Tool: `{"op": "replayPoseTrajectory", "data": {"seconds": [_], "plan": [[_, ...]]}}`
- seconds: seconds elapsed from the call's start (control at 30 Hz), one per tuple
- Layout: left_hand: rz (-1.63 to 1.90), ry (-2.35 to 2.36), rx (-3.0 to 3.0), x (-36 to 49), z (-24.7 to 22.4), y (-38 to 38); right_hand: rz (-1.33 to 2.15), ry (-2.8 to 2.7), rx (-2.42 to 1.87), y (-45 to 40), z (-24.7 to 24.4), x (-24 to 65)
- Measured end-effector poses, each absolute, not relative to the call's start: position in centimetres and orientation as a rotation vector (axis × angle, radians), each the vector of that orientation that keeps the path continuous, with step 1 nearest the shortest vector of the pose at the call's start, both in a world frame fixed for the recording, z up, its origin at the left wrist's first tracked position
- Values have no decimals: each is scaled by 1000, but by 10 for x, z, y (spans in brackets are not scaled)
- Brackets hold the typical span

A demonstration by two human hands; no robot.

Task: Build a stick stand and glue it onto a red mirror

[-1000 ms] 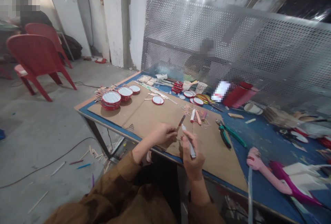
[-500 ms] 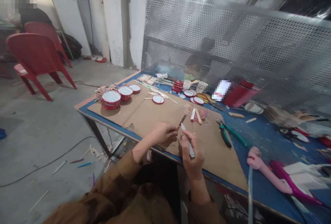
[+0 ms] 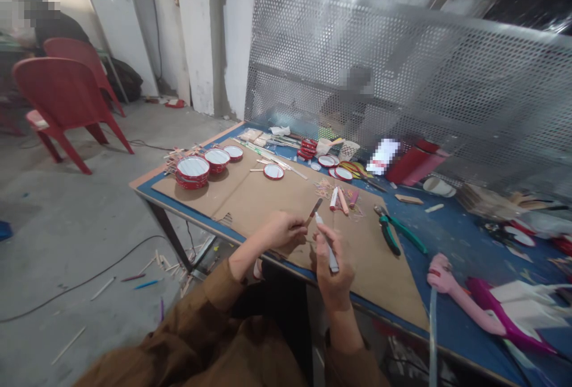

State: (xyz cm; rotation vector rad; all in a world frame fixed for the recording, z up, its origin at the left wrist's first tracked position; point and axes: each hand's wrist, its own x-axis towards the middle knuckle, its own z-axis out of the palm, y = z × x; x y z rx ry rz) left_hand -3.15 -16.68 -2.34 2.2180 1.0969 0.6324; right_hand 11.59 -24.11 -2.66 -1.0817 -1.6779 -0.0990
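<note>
My left hand (image 3: 285, 232) is closed, pinching the lower end of a thin flat stick (image 3: 317, 206) whose upper part is dark brown. The stick slants up and to the right above the brown cardboard (image 3: 250, 208). In my right hand (image 3: 337, 271) is a paint marker (image 3: 333, 259) with a pale grey-white barrel. Its light tip points up at the stick, close beside the dark part; whether they touch I cannot tell. Just beyond lie a white marker (image 3: 333, 198) with a red end and a peach-coloured marker (image 3: 342, 201), among loose coloured rubber bands (image 3: 322, 187).
Several red-rimmed round pieces with white faces (image 3: 192, 167) stand at the left, one more (image 3: 273, 171) at centre. Green-handled pliers (image 3: 388, 232) lie right of my hands, near a pink glue gun (image 3: 465, 300). A perforated metal panel (image 3: 402, 77) stands behind the blue table (image 3: 429, 220).
The marker in my right hand has shifted slightly right, its tip a little farther from the stick. My left hand and the stick stay nearly still.
</note>
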Motion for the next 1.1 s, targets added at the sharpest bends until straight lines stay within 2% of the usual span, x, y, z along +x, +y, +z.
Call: {"op": "replayPoseTrajectory", "data": {"seconds": [1.1], "plan": [[635,1089,2209,-31,-25,-166,-128,-1690,-1071,-240,-28,116]]}}
